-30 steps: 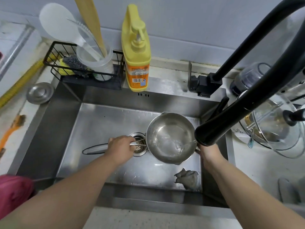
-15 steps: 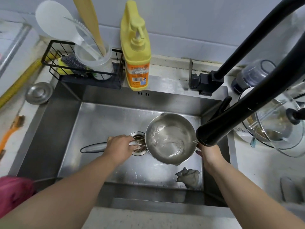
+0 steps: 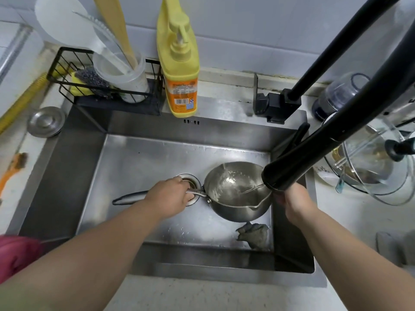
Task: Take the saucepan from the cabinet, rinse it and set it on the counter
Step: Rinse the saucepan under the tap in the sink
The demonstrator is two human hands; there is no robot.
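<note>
A small steel saucepan is held over the right half of the steel sink, with water swirling inside it. My left hand grips its long handle near the bowl, above the drain. A thin stream of water runs from the black faucet spout into the pan. My right hand is at the pan's right side, just under the spout; its fingers are hidden behind the spout and the pan's rim, so its grip is unclear.
A grey rag lies in the sink's front right corner. A yellow soap bottle and a black wire rack with utensils stand behind the sink. A glass lid and jars sit on the right counter, a steel drain cover on the left.
The saucepan has tilted slightly toward me, showing its outer wall and spout lip, and the water inside keeps swirling. Both hands stay roughly where they were.
</note>
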